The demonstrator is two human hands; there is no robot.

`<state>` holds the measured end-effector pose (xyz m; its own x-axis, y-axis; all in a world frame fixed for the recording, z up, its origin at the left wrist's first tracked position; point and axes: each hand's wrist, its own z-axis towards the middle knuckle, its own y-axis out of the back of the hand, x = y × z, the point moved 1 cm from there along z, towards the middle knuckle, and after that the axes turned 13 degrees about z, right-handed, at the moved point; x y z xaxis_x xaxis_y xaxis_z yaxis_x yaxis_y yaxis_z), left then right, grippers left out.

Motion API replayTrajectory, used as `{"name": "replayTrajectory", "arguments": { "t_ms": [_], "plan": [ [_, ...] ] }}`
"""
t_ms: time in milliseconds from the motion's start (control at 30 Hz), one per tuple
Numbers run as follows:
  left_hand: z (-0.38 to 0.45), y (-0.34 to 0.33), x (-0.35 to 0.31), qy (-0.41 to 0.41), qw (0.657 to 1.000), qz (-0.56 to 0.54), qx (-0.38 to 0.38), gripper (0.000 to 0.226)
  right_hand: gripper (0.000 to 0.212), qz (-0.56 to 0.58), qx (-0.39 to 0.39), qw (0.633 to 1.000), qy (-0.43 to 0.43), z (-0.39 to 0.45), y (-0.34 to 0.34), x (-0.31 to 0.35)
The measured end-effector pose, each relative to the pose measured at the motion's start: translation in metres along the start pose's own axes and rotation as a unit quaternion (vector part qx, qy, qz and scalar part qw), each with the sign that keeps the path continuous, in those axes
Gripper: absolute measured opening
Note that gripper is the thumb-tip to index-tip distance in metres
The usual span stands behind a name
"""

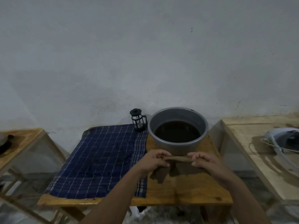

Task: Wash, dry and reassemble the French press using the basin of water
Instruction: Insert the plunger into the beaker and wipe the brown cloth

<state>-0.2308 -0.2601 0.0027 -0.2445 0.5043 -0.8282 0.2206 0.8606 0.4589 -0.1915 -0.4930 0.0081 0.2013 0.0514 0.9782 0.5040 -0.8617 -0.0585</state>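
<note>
A small black-framed French press (138, 120) stands upright and assembled at the back of the table, just left of a grey metal basin (178, 114) holding dark water. In front of the basin, my left hand (154, 160) and my right hand (204, 160) both pinch the top edge of a brown cloth (176, 168). The cloth's lower part lies on the wooden table (178, 191).
A blue checked cloth (103, 159) covers the table's left half. A wooden stand with a dark object (6, 143) is at far left. Another wooden table at right carries a white appliance with a cord (281, 139). A white wall is close behind.
</note>
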Motion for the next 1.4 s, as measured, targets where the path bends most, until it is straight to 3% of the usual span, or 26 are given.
{"name": "replayTrajectory", "arguments": {
  "t_ms": [133,233,333,433,733,900,1067,1167,1267,1400],
  "plan": [
    [-0.004,0.004,-0.02,-0.069,0.996,0.048,-0.004,0.03,0.044,0.079,0.036,0.99,-0.114,0.003,-0.002,-0.012],
    [-0.004,0.001,-0.035,-0.114,0.988,0.104,0.012,0.032,0.032,0.073,0.052,0.986,-0.142,0.009,-0.015,-0.016],
    [-0.004,0.004,-0.041,-0.127,0.985,0.12,-0.002,0.034,0.035,0.047,0.079,0.982,-0.166,0.01,-0.022,-0.016],
    [-0.006,0.012,-0.039,-0.122,0.985,0.123,-0.018,0.036,0.044,0.008,0.088,0.986,-0.138,0.008,-0.019,-0.014],
    [-0.006,0.014,-0.036,-0.09,0.983,0.161,-0.005,0.025,0.027,-0.184,-0.001,0.981,0.055,0.012,-0.019,0.002],
    [-0.004,0.017,-0.042,-0.044,0.987,0.156,-0.01,0.019,0.023,-0.175,-0.023,0.981,0.083,0.01,-0.019,0.008],
    [-0.007,0.015,-0.051,0.018,0.997,0.07,-0.001,0.015,0.026,-0.125,-0.093,0.983,0.092,0.009,-0.026,0.006],
    [-0.009,0.015,-0.045,0.087,0.991,-0.097,-0.014,0.015,0.022,-0.01,-0.108,0.994,0.03,0.012,-0.028,0.0],
    [-0.007,0.017,-0.035,0.149,0.958,-0.244,-0.031,0.038,0.029,0.067,-0.088,0.991,-0.075,0.007,-0.031,-0.011],
    [-0.008,0.019,-0.029,0.18,0.918,-0.351,-0.035,0.045,0.04,0.223,-0.001,0.967,-0.126,0.001,-0.037,-0.018]
  ]
}}
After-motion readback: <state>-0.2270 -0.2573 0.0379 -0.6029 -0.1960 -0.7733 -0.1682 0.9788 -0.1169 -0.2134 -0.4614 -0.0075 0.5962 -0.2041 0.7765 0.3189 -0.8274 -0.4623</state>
